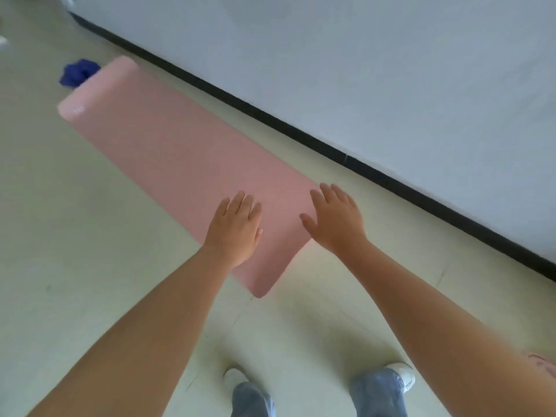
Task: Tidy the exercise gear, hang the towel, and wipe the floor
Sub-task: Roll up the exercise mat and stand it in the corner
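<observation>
A pink exercise mat [168,152] lies unrolled flat on the pale floor, stretching from near my feet toward the upper left, roughly parallel to the wall. My left hand [236,228] hovers palm down over the mat's near end, fingers together and holding nothing. My right hand [335,219] is palm down over the mat's near right corner, fingers spread, also empty. A crumpled dark blue cloth [78,72] lies on the floor just beyond the mat's far end.
A white wall with a black baseboard [301,136] runs diagonally along the mat's right side. My feet in white shoes and jeans [319,386] stand on the floor just short of the mat's near end. A white object shows at the far left edge.
</observation>
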Demonstrator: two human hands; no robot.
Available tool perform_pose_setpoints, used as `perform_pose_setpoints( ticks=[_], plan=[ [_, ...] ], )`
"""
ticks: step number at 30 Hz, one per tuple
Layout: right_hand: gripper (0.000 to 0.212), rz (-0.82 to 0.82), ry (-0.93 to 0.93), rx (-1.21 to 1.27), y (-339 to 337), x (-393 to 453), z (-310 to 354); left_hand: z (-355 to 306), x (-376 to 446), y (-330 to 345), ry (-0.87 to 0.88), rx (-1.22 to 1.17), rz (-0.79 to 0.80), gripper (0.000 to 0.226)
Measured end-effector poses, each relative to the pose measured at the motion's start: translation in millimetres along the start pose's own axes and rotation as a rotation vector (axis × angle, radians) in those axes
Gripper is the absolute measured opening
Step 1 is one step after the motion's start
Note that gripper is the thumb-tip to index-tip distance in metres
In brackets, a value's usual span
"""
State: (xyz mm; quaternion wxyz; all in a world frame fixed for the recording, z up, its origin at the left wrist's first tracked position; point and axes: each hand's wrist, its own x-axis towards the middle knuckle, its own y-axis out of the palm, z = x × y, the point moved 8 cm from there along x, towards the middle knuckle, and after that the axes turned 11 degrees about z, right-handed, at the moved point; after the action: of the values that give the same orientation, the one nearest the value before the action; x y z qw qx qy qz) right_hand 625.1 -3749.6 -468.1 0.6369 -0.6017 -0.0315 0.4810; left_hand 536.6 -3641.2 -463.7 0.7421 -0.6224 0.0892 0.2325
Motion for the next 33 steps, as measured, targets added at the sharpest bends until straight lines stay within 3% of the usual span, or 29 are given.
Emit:
perform_pose_setpoints(
  ticks=[7,13,17,22,26,33],
  plan=[
    [0.059,-0.045,-0.110,-0.052,7.5,44.4,239.5,224.9,-99.4,55.6,-0.251,-0.076,-0.001,0.062],
    [0.059,-0.036,-0.155,-0.116,6.0,81.7,342.2,321.1,-120.7,77.1,-0.301,-0.163,0.030,0.058],
    [0.058,-0.026,-0.115,-0.112,0.6,129.2,358.0,355.0,-83.1,75.1,-0.156,-0.040,-0.058,0.056],
    [0.059,-0.023,0.075,-0.001,-15.0,208.9,352.8,397.5,12.2,64.3,-0.011,0.043,0.060,0.053],
    [0.059,-0.119,0.181,0.078,-57.0,267.4,350.5,443.4,91.4,36.8,0.067,0.072,-0.015,0.050],
    [0.058,-0.146,0.475,0.204,-62.6,305.4,273.5,443.1,202.5,28.6,0.279,0.192,0.053,0.052]
  ],
)
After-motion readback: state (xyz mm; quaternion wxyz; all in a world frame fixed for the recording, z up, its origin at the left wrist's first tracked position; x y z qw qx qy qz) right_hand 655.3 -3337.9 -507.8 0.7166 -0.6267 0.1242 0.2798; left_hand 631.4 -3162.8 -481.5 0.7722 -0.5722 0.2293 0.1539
